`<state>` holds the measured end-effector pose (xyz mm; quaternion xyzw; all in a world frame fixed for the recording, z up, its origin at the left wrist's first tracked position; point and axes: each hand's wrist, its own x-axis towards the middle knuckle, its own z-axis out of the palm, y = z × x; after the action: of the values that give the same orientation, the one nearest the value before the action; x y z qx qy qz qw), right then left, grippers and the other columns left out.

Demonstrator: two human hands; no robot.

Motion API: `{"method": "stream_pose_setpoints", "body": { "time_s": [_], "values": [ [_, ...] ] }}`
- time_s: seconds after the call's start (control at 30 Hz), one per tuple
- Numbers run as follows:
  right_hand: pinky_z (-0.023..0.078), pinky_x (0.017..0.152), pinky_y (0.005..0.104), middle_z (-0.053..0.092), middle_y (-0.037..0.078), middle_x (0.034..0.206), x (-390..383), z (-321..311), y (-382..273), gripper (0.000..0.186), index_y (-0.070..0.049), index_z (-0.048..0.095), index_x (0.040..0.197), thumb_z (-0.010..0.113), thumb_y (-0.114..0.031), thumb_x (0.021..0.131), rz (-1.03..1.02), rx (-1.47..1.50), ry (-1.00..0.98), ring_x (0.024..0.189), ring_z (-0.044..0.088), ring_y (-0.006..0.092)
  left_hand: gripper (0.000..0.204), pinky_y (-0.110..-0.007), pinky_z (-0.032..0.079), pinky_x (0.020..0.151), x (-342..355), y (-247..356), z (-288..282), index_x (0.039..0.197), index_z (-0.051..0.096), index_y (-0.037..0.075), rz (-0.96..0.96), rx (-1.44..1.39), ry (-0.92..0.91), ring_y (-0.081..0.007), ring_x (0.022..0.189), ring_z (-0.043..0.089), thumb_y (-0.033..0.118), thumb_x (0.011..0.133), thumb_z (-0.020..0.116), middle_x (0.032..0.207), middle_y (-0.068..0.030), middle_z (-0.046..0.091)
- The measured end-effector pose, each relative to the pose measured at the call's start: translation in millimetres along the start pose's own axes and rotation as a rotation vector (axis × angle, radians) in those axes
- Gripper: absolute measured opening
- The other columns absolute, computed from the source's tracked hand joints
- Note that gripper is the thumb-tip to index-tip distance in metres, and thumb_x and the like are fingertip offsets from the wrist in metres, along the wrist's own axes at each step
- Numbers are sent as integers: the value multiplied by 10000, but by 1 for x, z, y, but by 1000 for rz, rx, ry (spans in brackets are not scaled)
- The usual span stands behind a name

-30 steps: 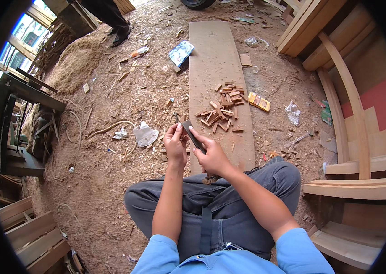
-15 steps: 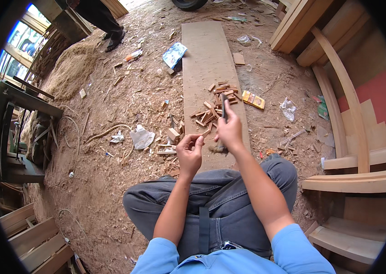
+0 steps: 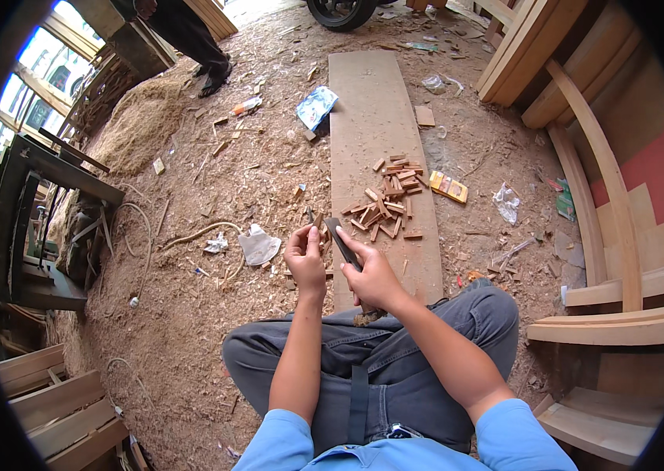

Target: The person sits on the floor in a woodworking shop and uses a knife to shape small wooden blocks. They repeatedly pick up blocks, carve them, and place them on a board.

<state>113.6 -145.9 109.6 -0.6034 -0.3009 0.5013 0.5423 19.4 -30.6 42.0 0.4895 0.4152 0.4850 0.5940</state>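
My left hand [image 3: 306,261] pinches a small wooden piece [image 3: 318,220] upright between thumb and fingers. In my right hand [image 3: 375,279] is a chisel [image 3: 341,239] with a dark flat blade and a worn wooden end showing below the fist. Its blade slants up and left, with the tip close beside the wooden piece; whether they touch I cannot tell. Just beyond my hands, a loose pile of small reddish-brown wood pieces [image 3: 391,191] lies on a long plank [image 3: 367,102]. My legs are crossed at the plank's near end.
Shavings and scraps cover the ground. Beside the plank lie a yellow packet [image 3: 448,188], a blue-and-white packet [image 3: 317,107] and a white bag [image 3: 259,245]. Wooden frames [image 3: 610,180] stand at right, a dark machine frame [image 3: 18,228] at left. A person's legs [image 3: 190,39] and a wheel [image 3: 341,12] are farther off.
My right hand has drawn the chisel back from near the pile, bringing its tip beside my left hand. The left hand has tilted the wooden piece upright. The whole view has shifted slightly.
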Motion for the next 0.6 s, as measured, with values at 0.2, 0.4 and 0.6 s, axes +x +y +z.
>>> {"method": "stream_pose_setpoints", "body": {
  "time_s": [0.2,0.4,0.6],
  "values": [
    [464,382,285,518,2,610,1,6,10,662,-157,364,1536,508,-13,906,-26,-9,-14,409,505,91,111,-214,498,674,-3,2,3,1007,666,-6,93,68,-28,-73,766,632,93,974,627,867,-34,688],
    [463,379,287,525,10,605,0,6,4,660,-152,356,1539,505,-9,913,32,22,-48,401,516,102,103,-208,499,657,-3,3,3,997,673,-6,124,134,-20,-74,772,646,83,968,629,868,-47,693],
    [474,390,299,563,46,657,3,0,11,653,-137,359,1534,492,-12,908,52,-1,-63,411,541,124,95,-218,507,655,-1,-4,-1,986,677,-7,97,153,-29,-78,758,632,69,968,623,866,-38,687]
  ]
}}
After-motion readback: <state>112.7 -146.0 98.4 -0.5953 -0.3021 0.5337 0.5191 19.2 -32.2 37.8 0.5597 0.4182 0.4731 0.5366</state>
